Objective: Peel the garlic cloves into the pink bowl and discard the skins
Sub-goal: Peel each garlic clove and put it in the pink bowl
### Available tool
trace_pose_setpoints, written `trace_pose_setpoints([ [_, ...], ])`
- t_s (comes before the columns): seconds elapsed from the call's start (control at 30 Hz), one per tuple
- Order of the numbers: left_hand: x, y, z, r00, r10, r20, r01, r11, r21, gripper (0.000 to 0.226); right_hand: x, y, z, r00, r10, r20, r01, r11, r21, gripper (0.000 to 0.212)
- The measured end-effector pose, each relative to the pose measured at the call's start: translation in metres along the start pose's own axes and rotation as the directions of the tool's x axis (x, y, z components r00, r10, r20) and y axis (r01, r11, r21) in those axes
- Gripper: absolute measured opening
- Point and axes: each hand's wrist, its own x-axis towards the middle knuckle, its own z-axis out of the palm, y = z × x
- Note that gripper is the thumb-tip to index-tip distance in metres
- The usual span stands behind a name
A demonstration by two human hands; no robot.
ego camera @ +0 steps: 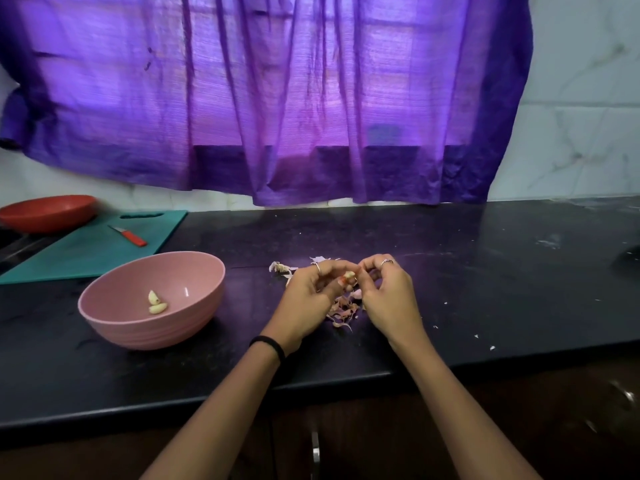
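The step in hand looks like the peeling of a third clove. The left hand pinches a pale clove between thumb and curled fingers, and the right hand meets it from the other side, its fingertips closed on the clove's end or on a bit of skin there; which of the two cannot be made out. The two hands touch at the clove, just above the counter.

Directly under and between the hands lies a heap of pinkish skins, with a few more scraps just beyond the left hand's knuckles. The bowl stands to the left of the left hand, apart from it, with two peeled cloves lying in its bottom.

The next move, by my reading, calls for the right fingers to pull the loosened skin away and let it drop on the heap, while the left keeps its pinch; then the left hand carries the bare clove sideways over the bowl's rim and lets go. The skins are not yet discarded.

Both forearms reach forward from the near edge of the counter and converge, wrists slightly bent inward, fingers curled, backs of the hands toward the camera. A dark band sits on the left wrist, and rings show on both hands.
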Motion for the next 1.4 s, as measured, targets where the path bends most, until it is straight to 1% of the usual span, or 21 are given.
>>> trace_pose_setpoints([
  [0.07,0.001,-0.001,0.0,1.0,-0.007,0.02,0.007,1.0,0.019,0.021,0.0,-0.001,0.0,1.0,-0.003,-0.013,0.003,1.0,-0.006,0.021],
  [0.13,0.001,-0.001,0.001,0.999,-0.024,0.022,0.024,1.0,-0.004,0.02,0.0,0.0,0.0,1.0,-0.007,-0.03,0.006,1.0,-0.029,0.021],
  [0.23,0.004,-0.003,0.002,0.999,-0.043,-0.016,0.043,0.998,-0.041,0.017,-0.001,-0.001,0.002,0.999,-0.013,-0.037,0.01,0.997,-0.083,0.023],
  [0.33,0.005,-0.004,0.002,0.996,-0.064,-0.056,0.058,0.993,-0.104,0.016,-0.003,-0.004,0.002,0.999,-0.027,-0.044,0.019,0.982,-0.186,0.014],
  [0.47,0.005,-0.007,0.0,0.992,-0.029,-0.125,0.019,0.997,-0.08,0.024,-0.007,-0.008,-0.001,0.992,-0.086,-0.092,0.05,0.939,-0.34,0.008],
  [0.6,0.007,-0.009,-0.001,0.985,-0.042,-0.166,0.029,0.996,-0.081,0.024,-0.009,-0.01,0.002,0.989,-0.121,-0.085,0.077,0.915,-0.397,0.006],
  [0.73,0.009,-0.011,-0.002,0.981,-0.047,-0.186,0.033,0.996,-0.08,0.023,-0.009,-0.01,0.004,0.984,-0.143,-0.109,0.075,0.877,-0.475,0.006],
  [0.93,0.006,-0.007,-0.002,0.978,-0.086,-0.192,0.044,0.976,-0.213,0.02,-0.01,-0.012,0.003,0.986,-0.107,-0.13,0.03,0.872,-0.488,0.006],
  [1.03,0.005,-0.005,-0.003,0.978,-0.094,-0.189,0.048,0.971,-0.233,0.02,-0.012,-0.013,0.003,0.986,-0.095,-0.135,0.014,0.864,-0.504,0.007],
  [1.27,0.005,-0.003,-0.001,0.974,-0.113,-0.197,0.064,0.969,-0.24,0.02,-0.016,-0.018,0.006,0.983,-0.1,-0.157,-0.015,0.797,-0.604,0.013],
  [1.33,0.005,-0.002,-0.003,0.962,-0.11,-0.249,0.044,0.965,-0.259,0.02,-0.015,-0.018,0.004,0.985,-0.066,-0.162,-0.05,0.782,-0.621,0.015],
  [1.4,0.007,-0.003,-0.011,0.931,-0.133,-0.341,0.011,0.941,-0.337,0.019,-0.013,-0.015,0.001,0.982,-0.003,-0.187,-0.106,0.815,-0.569,0.014],
])
